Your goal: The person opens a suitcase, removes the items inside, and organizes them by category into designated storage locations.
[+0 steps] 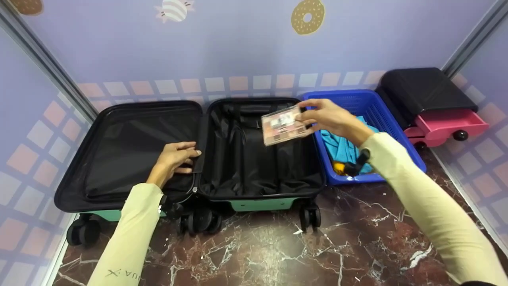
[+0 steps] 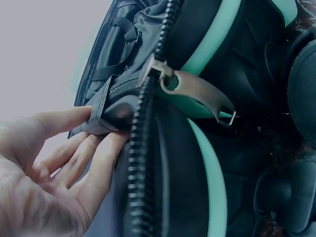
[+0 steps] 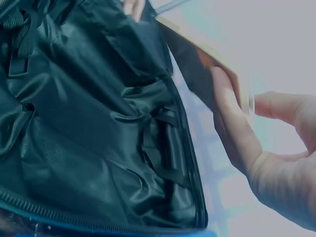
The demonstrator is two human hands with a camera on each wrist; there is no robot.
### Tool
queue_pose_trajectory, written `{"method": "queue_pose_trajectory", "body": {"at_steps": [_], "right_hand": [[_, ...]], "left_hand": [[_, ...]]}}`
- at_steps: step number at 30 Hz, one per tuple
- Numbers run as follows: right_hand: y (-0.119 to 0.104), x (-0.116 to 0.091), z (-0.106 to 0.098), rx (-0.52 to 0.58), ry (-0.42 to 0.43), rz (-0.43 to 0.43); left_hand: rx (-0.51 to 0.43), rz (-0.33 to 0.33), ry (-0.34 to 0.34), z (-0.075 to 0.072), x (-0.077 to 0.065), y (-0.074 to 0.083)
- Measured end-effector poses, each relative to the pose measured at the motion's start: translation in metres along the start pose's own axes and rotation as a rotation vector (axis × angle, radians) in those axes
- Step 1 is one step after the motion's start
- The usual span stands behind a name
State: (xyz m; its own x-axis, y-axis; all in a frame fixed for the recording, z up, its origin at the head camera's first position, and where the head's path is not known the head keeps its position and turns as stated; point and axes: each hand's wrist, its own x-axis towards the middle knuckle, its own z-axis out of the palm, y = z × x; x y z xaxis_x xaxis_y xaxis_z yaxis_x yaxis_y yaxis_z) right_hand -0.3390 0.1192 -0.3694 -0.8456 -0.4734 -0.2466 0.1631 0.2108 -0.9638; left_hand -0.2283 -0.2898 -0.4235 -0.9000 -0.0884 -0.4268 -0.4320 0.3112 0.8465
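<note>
An open suitcase (image 1: 262, 196) lies flat with its two black-lined halves spread side by side. Over its right half my right hand (image 1: 327, 117) holds a flat eyeshadow palette (image 1: 281, 126) by one edge, tilted. In the right wrist view the palette (image 3: 190, 64) is seen edge-on, between thumb and fingers. My left hand (image 1: 172, 161) is at the middle hinge, beside the left half. Its thumb and fingers pinch a black fabric strip (image 2: 101, 111) there, close to the zipper (image 2: 139, 163) and its metal pull (image 2: 197, 91).
A blue plastic basket (image 1: 353, 178) with turquoise cloth (image 1: 339, 149) and a small yellow item (image 1: 338, 168) stands right of the suitcase. Beyond it is a black and pink wheeled case (image 1: 432, 91) with a pink drawer pulled out. Black caster wheels (image 1: 83, 230) jut toward me over the marbled floor.
</note>
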Motion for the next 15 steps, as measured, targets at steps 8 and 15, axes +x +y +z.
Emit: {"method": "queue_pose_trajectory", "body": {"at_steps": [8, 15], "right_hand": [[0.009, -0.046, -0.052, 0.019, 0.119, 0.048], [0.024, -0.085, -0.115, 0.275, 0.227, -0.041]], "left_hand": [[0.008, 0.014, -0.005, 0.001, 0.001, 0.000], [0.019, 0.022, -0.010, 0.000, 0.002, -0.001]]}}
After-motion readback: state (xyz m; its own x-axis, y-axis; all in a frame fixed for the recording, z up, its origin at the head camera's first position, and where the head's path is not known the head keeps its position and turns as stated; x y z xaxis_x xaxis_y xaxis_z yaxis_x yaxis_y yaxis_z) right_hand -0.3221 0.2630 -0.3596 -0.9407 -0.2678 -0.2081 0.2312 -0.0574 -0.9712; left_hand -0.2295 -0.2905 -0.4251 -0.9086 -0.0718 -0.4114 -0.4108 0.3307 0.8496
